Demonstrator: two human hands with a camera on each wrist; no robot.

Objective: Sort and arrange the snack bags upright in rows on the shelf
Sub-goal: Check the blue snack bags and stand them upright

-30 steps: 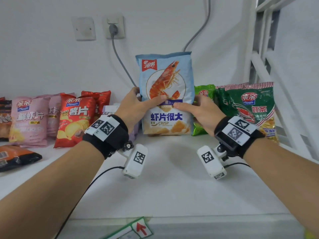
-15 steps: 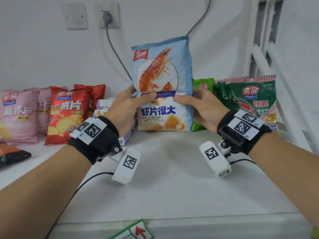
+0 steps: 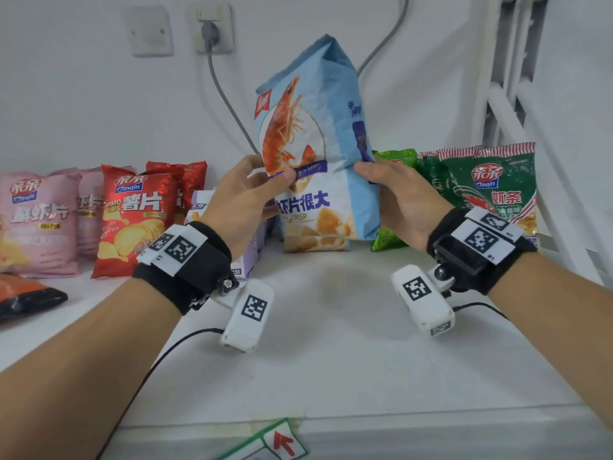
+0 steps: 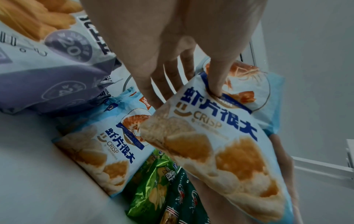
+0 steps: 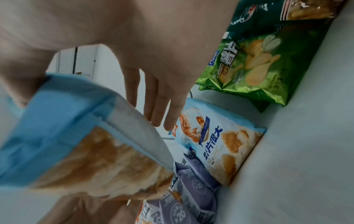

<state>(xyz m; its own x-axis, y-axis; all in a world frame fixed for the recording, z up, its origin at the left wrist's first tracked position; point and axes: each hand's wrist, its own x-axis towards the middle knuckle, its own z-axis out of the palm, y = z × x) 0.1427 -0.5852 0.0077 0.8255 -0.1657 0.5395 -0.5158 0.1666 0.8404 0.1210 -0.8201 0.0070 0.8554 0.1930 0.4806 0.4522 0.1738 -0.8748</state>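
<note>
The white shelf (image 3: 331,343) carries most of the sorting already: you have pink shrimp-chip bags (image 3: 36,224) standing far to the left of the blue shrimp-crisp bag (image 3: 318,167) you hold, red potato-chip bags (image 3: 132,217) upright between those and it, and purple bags (image 3: 245,257) just to its left, behind your wrist. To its right stand a light-green potato-chip bag (image 3: 394,161) and a dark-green shrimp-stick bag (image 3: 481,190), both upright against the wall. A second blue shrimp-crisp bag (image 4: 103,145) stands on the shelf behind the held one, seen from both wrist views. Far left of the held bag, one dark orange bag (image 3: 23,297) lies flat, so by my reading that one, and the bag in your hands, are what is left to place.

The held bag is lifted clear of the shelf, turned so that its right side faces you, its top tilted.

Your left hand (image 3: 245,200) grips its left edge, thumb pressed on the front across the purple band and fingers (image 4: 168,78) spread behind. Your right hand (image 3: 398,200) holds the right edge, thumb on the side panel, its fingers (image 5: 168,106) reaching nearly straight behind the bag.

You likely need to set it down in front of its twin.
</note>
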